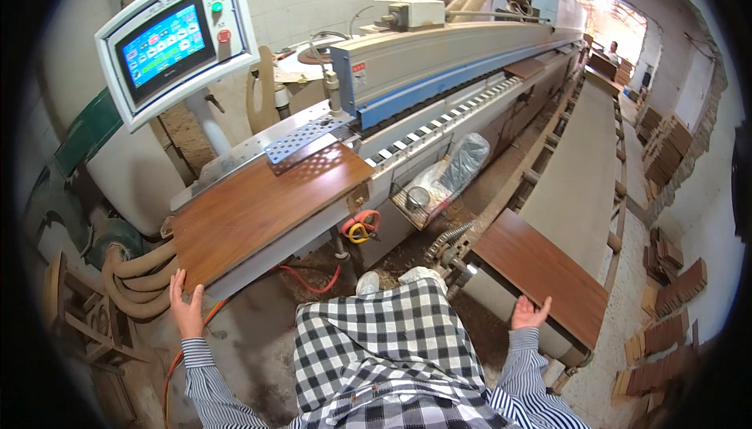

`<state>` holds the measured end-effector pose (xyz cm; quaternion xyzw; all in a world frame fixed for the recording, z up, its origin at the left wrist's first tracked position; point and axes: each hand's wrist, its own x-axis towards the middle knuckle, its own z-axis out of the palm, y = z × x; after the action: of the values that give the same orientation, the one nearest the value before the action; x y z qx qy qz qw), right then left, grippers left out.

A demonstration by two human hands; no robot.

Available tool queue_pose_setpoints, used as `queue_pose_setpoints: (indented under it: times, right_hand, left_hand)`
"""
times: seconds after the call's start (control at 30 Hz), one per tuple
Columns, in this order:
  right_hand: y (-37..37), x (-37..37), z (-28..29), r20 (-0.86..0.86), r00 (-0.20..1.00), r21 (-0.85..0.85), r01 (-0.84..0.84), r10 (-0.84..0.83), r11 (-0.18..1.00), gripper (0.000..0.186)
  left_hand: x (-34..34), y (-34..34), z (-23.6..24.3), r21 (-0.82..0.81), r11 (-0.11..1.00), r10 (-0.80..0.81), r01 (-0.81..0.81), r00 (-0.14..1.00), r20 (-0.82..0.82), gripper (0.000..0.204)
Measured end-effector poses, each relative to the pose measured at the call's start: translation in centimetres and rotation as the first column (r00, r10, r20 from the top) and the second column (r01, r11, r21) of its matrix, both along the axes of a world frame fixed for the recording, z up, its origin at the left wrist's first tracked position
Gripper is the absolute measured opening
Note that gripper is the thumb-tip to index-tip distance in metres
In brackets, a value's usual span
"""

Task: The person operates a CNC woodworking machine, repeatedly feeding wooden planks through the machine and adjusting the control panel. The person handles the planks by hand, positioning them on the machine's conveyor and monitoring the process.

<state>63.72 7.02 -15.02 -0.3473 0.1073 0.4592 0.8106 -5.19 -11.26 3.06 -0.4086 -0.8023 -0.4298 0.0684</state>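
My left hand (pixel 186 304) is at the near left corner of a brown wood-grain panel (pixel 258 206), its fingers stretched out against the edge. That panel lies flat on the infeed end of a long edge-banding machine (pixel 462 57), its far side under a perforated metal plate (pixel 309 138). On the right, my right hand (pixel 531 313) is turned palm up with fingers apart, at the near edge of a second brown panel (pixel 544 268). This second panel rests across the near end of a conveyor belt (pixel 576 163). Neither hand is closed round a panel.
A control screen (pixel 164 44) with buttons stands at upper left. Ribbed hoses (pixel 141 280) and a red air hose (pixel 313 284) run low. A wire basket (pixel 423 198) hangs from the machine. Stacked panels (pixel 670 151) line the right wall. A person (pixel 613 49) is far back.
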Motion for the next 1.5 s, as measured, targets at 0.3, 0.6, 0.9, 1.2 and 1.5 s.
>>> queue_pose_setpoints:
  times: [0.3,0.6,0.9,1.2,1.5]
  right_hand:
    - [-1.7,5.4,-2.4,0.024,0.999,-0.081,0.035,-0.033,0.996,0.070]
    - [-3.6,8.8,-0.3,0.213,0.967,-0.160,-0.104,0.137,0.982,0.043]
    - [-6.7,6.4,4.1,0.213,0.952,0.048,-0.234,0.219,0.971,0.027]
    - [-1.9,-6.3,10.5,0.269,0.696,0.213,-0.717,0.665,0.664,0.032]
    - [0.4,-28.6,16.7,0.358,0.212,0.160,-0.973,0.909,0.164,0.017]
  left_hand:
    - [2.6,3.7,0.0,-0.038,0.995,0.084,-0.088,0.991,-0.103,0.059]
    - [8.6,10.7,1.2,-0.057,0.998,0.023,-0.033,0.985,-0.173,0.057]
    - [12.2,13.0,1.8,-0.041,0.976,-0.216,0.212,0.969,-0.122,0.057]
    - [17.5,5.8,3.3,-0.010,0.861,-0.508,0.509,0.857,-0.085,0.068]
    - [14.7,-2.6,3.4,-0.189,0.965,-0.233,0.182,0.925,-0.299,0.081]
